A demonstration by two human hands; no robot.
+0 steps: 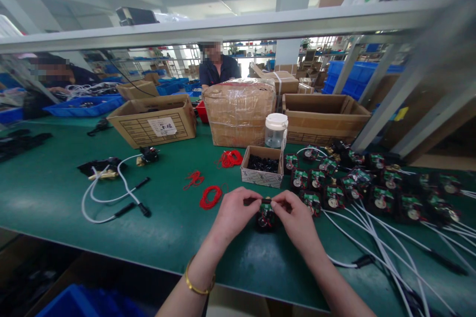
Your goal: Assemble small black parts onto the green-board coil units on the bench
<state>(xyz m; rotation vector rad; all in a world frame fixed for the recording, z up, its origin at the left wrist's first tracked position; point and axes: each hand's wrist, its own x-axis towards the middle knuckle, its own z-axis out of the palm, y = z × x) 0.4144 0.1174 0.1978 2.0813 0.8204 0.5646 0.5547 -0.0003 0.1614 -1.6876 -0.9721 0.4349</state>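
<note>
My left hand (238,208) and my right hand (295,215) meet at the middle of the bench, thumbs and fingers pinched. Between their fingertips is a small dark strip-like piece (267,201), gripped from both ends; its exact kind is too small to make out. Just below it lies a black housing with a green circuit board and red wires (265,219). Behind my hands stands a small cardboard box of black parts (262,164). Left of my left hand lie a red wire coil (210,197) and more red wire (230,158).
Several similar circuit-board units (334,198) with white cables (383,237) crowd the right side. A lidded clear jar (275,131), a wrapped carton (240,114) and open cartons (152,121) line the back. White-cabled parts (107,173) lie left. A person (219,69) sits opposite; an overhead shelf (223,25) crosses.
</note>
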